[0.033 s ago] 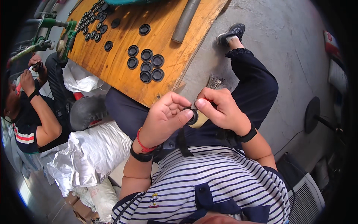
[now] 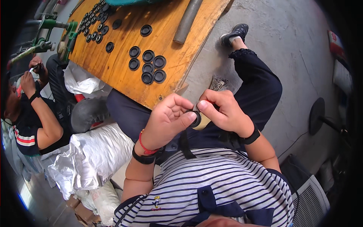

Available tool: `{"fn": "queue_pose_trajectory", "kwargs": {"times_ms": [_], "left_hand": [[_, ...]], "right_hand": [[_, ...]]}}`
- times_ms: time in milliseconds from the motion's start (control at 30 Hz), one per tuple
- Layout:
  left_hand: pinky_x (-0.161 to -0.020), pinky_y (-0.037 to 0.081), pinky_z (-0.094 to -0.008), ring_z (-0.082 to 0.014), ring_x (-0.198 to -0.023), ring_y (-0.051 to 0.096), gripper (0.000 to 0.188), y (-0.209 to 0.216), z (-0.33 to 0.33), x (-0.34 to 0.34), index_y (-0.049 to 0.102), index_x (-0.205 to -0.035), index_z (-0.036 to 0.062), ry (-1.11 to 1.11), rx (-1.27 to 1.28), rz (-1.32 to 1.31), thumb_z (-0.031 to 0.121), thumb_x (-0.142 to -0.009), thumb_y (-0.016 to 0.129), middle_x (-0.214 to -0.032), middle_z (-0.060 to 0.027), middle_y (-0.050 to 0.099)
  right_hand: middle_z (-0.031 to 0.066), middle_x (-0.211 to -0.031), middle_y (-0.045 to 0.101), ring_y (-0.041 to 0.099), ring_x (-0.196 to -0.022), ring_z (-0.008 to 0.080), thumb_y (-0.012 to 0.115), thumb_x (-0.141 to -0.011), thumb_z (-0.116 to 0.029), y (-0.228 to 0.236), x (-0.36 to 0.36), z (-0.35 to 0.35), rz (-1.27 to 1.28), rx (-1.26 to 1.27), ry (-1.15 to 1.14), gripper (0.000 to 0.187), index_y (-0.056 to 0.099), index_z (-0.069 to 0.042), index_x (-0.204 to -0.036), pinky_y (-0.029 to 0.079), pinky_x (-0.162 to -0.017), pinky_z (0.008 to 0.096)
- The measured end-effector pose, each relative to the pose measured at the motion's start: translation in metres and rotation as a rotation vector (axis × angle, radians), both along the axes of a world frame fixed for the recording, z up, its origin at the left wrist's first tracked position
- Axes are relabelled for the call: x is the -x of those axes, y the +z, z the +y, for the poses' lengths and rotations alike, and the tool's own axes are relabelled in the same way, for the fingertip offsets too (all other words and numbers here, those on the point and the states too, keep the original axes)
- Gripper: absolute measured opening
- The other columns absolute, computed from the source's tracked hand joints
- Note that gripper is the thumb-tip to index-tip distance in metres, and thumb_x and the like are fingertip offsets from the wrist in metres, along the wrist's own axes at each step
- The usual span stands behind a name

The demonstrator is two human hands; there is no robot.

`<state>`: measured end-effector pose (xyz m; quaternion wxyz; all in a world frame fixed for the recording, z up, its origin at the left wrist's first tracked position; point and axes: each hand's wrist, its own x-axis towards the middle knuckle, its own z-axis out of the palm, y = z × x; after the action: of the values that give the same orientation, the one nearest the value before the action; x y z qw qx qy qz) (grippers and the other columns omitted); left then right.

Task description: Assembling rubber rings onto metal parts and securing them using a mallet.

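Disc [image 2: 197,122] faces upward, axis tilted; left grip [image 2: 166,119] pinching it; right grip [image 2: 226,113]: can't tell.

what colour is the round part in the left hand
The round part is black, head view.

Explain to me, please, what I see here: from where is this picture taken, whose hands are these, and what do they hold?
No robot here: a person works with two bare hands. The camera sits on their head and looks down, so the striped shirt is their own; the wide lens bends straight edges.

The left hand holds a round black part in its fingers. The right hand is close against it; what its fingers pinch is too small to tell.

On the wooden table lie similar black discs and a grey bar.
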<state>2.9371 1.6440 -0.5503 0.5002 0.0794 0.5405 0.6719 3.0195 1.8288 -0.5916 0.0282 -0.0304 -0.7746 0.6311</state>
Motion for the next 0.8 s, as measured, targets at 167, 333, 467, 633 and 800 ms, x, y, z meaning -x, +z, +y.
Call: {"fn": "queue_pose_trajectory", "kwargs": {"times_ms": [167,333,467,633,800], "left_hand": [[-0.067,0.045,-0.0173,-0.0024,-0.08,0.055,0.019,-0.002,-0.001,-0.004,0.051,-0.106,-0.0021,-0.026,-0.052,-0.007,0.002,-0.092,0.063,-0.092,-0.0022,0.06],[-0.064,0.045,-0.0175,-0.0031,-0.077,0.056,0.019,-0.002,-0.001,-0.008,0.051,-0.106,-0.0009,0.014,-0.01,0.036,0.003,-0.092,0.063,-0.09,-0.0026,0.061],[-0.062,0.046,-0.0177,-0.0035,-0.073,0.057,0.019,-0.006,-0.005,-0.003,0.052,-0.105,0.0001,0.175,0.09,0.108,0.005,-0.091,0.064,-0.086,-0.003,0.063],[-0.061,0.046,-0.0178,-0.0034,-0.071,0.056,0.019,0.001,-0.007,-0.005,0.053,-0.105,-0.0001,0.176,0.113,0.15,0.004,-0.091,0.064,-0.086,-0.003,0.063],[-0.062,0.046,-0.0178,-0.0033,-0.072,0.056,0.02,0.001,-0.009,-0.008,0.053,-0.106,-0.001,0.174,0.087,0.087,0.003,-0.09,0.065,-0.086,-0.0022,0.062]], "right_hand": [[0.0086,-0.053,0.046,0.046,-0.045,0.0195,0.056,-0.094,-0.024,-0.006,-0.007,-0.004,-0.019,0.099,0.05,0.031,0.056,-0.002,-0.072,0.037,-0.046,0.0308],[0.0053,-0.053,0.043,0.044,-0.046,0.0137,0.052,-0.096,-0.021,-0.006,-0.012,-0.01,-0.072,0.269,0.093,0.03,0.054,-0.002,-0.073,0.035,-0.047,0.029],[0.0069,-0.051,0.046,0.05,-0.044,0.0244,0.062,-0.089,-0.023,-0.01,-0.016,-0.024,0.218,-0.005,0.122,0.026,0.057,-0.005,-0.07,0.038,-0.045,0.0347],[0.0075,-0.058,0.054,0.052,-0.048,0.0173,0.061,-0.092,-0.019,-0.004,-0.015,-0.025,0.06,0.175,-0.18,0.022,0.059,-0.002,-0.079,0.04,-0.048,0.0286],[0.0066,-0.053,0.051,0.05,-0.046,0.0153,0.061,-0.093,-0.021,-0.005,-0.004,-0.026,0.019,0.077,-0.143,0.025,0.059,-0.001,-0.079,0.039,-0.046,0.0291]]}}
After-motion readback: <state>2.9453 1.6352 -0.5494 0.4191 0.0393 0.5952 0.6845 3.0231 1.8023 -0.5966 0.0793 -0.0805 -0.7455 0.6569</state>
